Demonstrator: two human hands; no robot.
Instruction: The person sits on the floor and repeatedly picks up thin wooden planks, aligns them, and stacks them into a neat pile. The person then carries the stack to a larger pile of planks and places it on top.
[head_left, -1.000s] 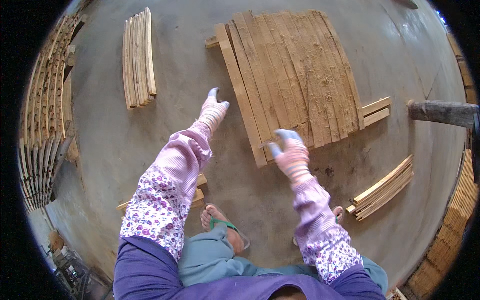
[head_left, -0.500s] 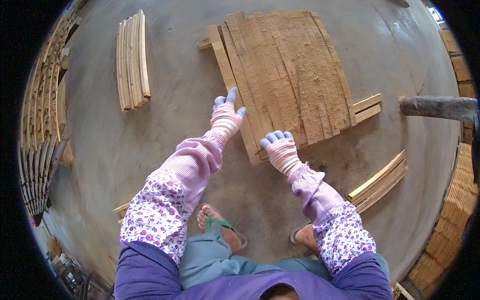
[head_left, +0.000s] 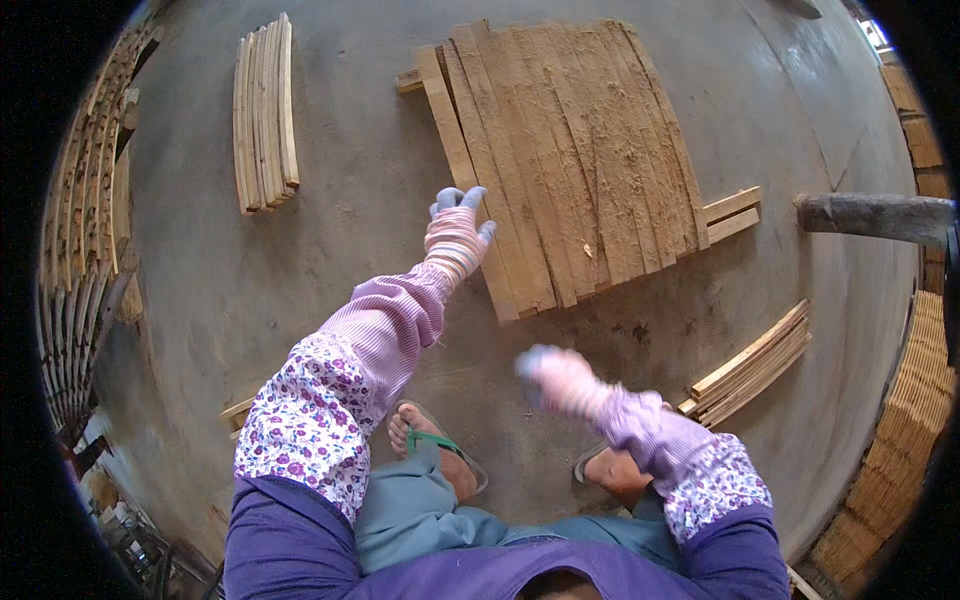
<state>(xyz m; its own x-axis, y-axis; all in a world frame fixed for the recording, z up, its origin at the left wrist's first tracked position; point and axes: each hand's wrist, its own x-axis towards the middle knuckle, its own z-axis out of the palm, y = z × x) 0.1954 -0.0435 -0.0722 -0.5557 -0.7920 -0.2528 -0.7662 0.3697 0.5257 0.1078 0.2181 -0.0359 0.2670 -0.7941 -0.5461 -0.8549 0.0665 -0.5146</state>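
Planks (head_left: 575, 160) lie side by side across wooden strips (head_left: 731, 206) on the floor (head_left: 350, 190), seemingly to sit raised. The left hand (head_left: 457, 235), fingers parted, is at their left edge, contact unclear; the right hand (head_left: 563, 380) is blurred, its fingers unreadable.

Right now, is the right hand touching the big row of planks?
Apart. The head view shows grey floor between the right hand and the row of planks.
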